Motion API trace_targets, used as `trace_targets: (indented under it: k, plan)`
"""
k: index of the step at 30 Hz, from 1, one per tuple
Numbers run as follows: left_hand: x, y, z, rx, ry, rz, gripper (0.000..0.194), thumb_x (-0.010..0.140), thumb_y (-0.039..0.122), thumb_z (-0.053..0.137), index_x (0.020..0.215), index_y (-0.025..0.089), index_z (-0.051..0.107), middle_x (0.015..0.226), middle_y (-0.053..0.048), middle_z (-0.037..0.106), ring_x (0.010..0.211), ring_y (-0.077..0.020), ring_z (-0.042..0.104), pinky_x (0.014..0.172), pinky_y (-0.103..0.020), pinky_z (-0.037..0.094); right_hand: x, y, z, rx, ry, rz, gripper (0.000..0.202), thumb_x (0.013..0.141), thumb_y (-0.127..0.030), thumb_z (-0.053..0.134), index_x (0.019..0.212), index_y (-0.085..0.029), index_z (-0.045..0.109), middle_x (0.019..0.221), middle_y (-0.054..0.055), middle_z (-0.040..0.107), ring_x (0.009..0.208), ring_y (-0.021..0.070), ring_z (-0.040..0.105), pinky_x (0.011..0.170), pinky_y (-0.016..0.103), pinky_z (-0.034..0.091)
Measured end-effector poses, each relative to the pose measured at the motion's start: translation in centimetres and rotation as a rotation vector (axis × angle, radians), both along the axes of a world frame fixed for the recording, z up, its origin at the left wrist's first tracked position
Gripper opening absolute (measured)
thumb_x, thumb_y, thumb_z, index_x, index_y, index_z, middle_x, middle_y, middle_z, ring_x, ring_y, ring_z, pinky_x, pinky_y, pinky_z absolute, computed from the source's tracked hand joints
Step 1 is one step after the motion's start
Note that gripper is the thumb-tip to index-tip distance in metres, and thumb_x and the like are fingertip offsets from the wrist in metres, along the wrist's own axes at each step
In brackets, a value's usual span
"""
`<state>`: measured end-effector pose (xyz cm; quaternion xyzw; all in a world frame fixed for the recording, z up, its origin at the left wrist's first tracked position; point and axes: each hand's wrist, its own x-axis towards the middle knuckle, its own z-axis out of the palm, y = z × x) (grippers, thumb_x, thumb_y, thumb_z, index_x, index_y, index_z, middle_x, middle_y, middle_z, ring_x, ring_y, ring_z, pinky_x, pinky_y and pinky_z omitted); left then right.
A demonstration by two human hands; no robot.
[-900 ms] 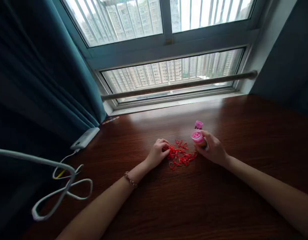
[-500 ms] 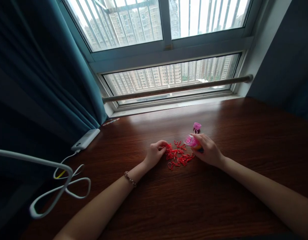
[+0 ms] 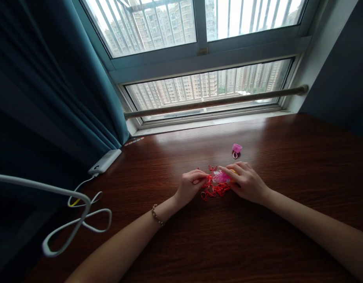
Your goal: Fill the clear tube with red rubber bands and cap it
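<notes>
My left hand (image 3: 193,182) is closed, its thumb and fingertips pinched on small red loops at the left of a loose pile. The exact kind of these red loops (image 3: 218,190) is too small to tell. Around a small clear bottle (image 3: 221,177) with pink content, my right hand (image 3: 246,182) is closed. The bottle lies tipped on its side just above the pile, its open end toward my left fingertips. A pink cap (image 3: 237,148) with a loop rests on the table beyond my right hand.
The brown wooden table (image 3: 175,236) runs up to a barred window (image 3: 211,82) with a rail (image 3: 217,103). At left are a white power strip (image 3: 105,161), a looped white cable (image 3: 94,214) and a blue curtain (image 3: 90,78).
The bottle has tilted down and moved left over the red loops in my right hand. My left fingers have moved right, toward its mouth. The view has shifted slightly.
</notes>
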<state>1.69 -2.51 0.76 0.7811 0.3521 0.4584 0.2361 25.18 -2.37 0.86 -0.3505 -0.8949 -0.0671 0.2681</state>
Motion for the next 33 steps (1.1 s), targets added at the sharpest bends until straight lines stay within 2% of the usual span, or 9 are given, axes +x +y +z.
trace_targets:
  k: [8, 13, 19, 23, 26, 29, 33]
  plan:
    - [-0.1, -0.3, -0.6, 0.150, 0.103, -0.018, 0.014, 0.079, 0.018, 0.057, 0.088, 0.017, 0.066, 0.085, -0.007, 0.065, 0.076, -0.0129, 0.060, 0.069, -0.025, 0.050, -0.4, -0.7, 0.1, 0.006, -0.030, 0.021, 0.054, 0.076, -0.011, 0.050, 0.129, -0.020, 0.043, 0.105, 0.008, 0.057, 0.094, 0.0254, 0.046, 0.082, 0.040, 0.037]
    - [-0.1, -0.6, -0.5, 0.224, 0.078, 0.001, 0.014, 0.079, 0.017, 0.057, 0.090, 0.018, 0.066, 0.085, -0.006, 0.063, 0.075, -0.0119, 0.059, 0.069, -0.024, 0.050, -0.6, -0.9, 0.2, -0.013, -0.033, 0.025, 0.055, 0.075, -0.010, 0.051, 0.129, -0.019, 0.042, 0.107, 0.008, 0.057, 0.095, 0.0254, 0.046, 0.083, 0.041, 0.037]
    - [0.1, -1.2, -0.4, 0.174, 0.064, 0.077, 0.011, 0.077, 0.021, 0.061, 0.086, 0.016, 0.063, 0.077, -0.003, 0.067, 0.067, -0.0112, 0.061, 0.064, -0.021, 0.049, -0.8, -0.9, 0.1, -0.020, -0.022, 0.037, 0.055, 0.075, -0.010, 0.051, 0.128, -0.019, 0.043, 0.109, 0.008, 0.056, 0.096, 0.0256, 0.046, 0.084, 0.041, 0.037]
    - [0.1, -1.2, -0.3, 0.235, 0.101, -0.035, 0.008, 0.079, 0.019, 0.057, 0.081, 0.017, 0.064, 0.082, -0.005, 0.066, 0.074, -0.0124, 0.060, 0.069, -0.024, 0.049, -0.8, -0.9, 0.1, -0.022, 0.003, 0.054, 0.057, 0.073, -0.009, 0.050, 0.128, -0.021, 0.043, 0.109, 0.007, 0.057, 0.096, 0.0256, 0.047, 0.083, 0.042, 0.038]
    - [0.1, -1.1, 0.0, 0.328, 0.161, -0.009, 0.009, 0.079, 0.022, 0.058, 0.082, 0.021, 0.067, 0.084, -0.005, 0.062, 0.077, -0.0136, 0.054, 0.068, -0.027, 0.047, -0.7, -1.0, 0.1, -0.023, 0.035, 0.062, 0.056, 0.072, -0.009, 0.051, 0.127, -0.021, 0.045, 0.109, 0.007, 0.057, 0.095, 0.0255, 0.047, 0.083, 0.042, 0.038]
    - [0.1, -1.1, 0.2, 0.379, 0.236, 0.056, 0.015, 0.080, 0.024, 0.057, 0.091, 0.024, 0.067, 0.083, -0.005, 0.059, 0.078, -0.0146, 0.050, 0.067, -0.028, 0.045, -0.7, -1.0, 0.2, -0.041, 0.069, 0.058, 0.057, 0.072, -0.009, 0.052, 0.127, -0.021, 0.044, 0.108, 0.007, 0.057, 0.095, 0.0255, 0.047, 0.083, 0.041, 0.039]
    - [0.1, -1.3, 0.3, 0.359, 0.237, 0.009, 0.027, 0.084, 0.018, 0.050, 0.109, 0.021, 0.059, 0.088, -0.007, 0.061, 0.082, -0.0159, 0.051, 0.073, -0.031, 0.046, -0.6, -0.9, 0.3, -0.068, 0.101, 0.038, 0.059, 0.072, -0.010, 0.053, 0.128, -0.022, 0.043, 0.107, 0.007, 0.057, 0.095, 0.0257, 0.047, 0.084, 0.041, 0.038]
